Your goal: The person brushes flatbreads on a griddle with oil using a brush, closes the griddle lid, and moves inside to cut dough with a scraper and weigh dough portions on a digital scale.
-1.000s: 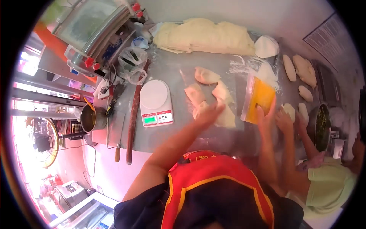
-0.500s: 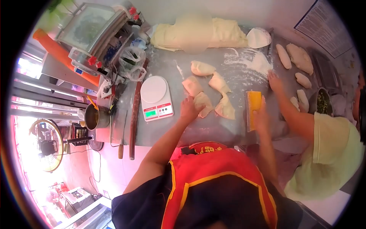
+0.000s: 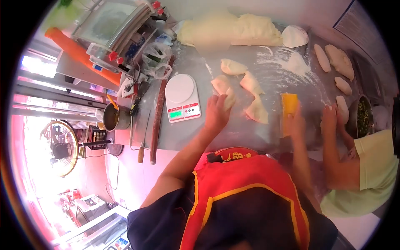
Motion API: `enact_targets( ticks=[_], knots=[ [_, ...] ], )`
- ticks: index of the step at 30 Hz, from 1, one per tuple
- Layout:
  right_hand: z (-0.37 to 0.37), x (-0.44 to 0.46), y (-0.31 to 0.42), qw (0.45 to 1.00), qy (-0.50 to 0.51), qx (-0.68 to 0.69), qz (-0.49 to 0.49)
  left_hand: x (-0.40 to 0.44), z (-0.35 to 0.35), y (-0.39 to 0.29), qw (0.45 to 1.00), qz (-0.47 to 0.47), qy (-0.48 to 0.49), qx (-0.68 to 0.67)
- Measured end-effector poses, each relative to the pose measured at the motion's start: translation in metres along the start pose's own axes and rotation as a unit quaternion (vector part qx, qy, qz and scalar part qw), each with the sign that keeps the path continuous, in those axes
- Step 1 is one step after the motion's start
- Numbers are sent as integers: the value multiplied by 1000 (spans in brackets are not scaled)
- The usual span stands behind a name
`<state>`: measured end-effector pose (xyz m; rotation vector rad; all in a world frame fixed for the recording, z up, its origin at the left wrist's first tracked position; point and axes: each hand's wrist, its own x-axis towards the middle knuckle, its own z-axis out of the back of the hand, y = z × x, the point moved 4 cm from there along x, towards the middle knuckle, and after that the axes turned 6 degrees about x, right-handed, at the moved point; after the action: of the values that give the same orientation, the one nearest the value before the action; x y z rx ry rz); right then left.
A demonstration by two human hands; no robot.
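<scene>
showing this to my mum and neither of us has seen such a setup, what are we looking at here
There is no machine: these are a person's bare hands, seen from a camera worn on their head, looking forward and down. The left hand touches a dough piece; whether it grasps it is hard to tell. The right hand, blurred, holds a flat yellow tool. On the grey table lie more dough, a scale, flour and a brown rod. The co-worker's hands at the right belong to someone else.
</scene>
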<state>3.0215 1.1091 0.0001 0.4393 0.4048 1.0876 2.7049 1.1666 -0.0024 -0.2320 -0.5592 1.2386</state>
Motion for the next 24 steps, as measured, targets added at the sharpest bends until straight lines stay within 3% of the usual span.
enact_targets(
  ticks=[3, 6, 9, 12, 14, 16, 19, 21, 24],
  knots=[
    [0, 1, -3, 1000, -10, -8, 11, -28, -24, 4, 996, -39, 33, 68],
    [-5, 4, -11, 1000, -2, -22, -16, -54, -42, 1, 983, -99, -6, 155],
    [-7, 10, -18, 999, -4, -38, -17, -48, -68, 24, 993, -79, 31, 84],
    [2, 1, 0, 996, -40, -31, 74, -18, -37, 36, 981, 104, 117, -113],
    [29, -16, 42, 995, -27, -25, 93, -6, -15, 57, 964, 163, 75, -197],
    [24, -16, 38, 997, -12, -7, 73, 0, 9, 77, 935, 225, 16, -274],
    [-10, 10, -22, 999, -16, 23, 34, 5, 38, 107, 870, 320, -74, -368],
    [-13, 14, -25, 1000, -2, 17, 21, 10, 50, 138, 823, 373, -106, -414],
    [-10, 10, -18, 1000, -5, -1, 9, 24, 51, 183, 812, 345, -86, -463]
  ],
)
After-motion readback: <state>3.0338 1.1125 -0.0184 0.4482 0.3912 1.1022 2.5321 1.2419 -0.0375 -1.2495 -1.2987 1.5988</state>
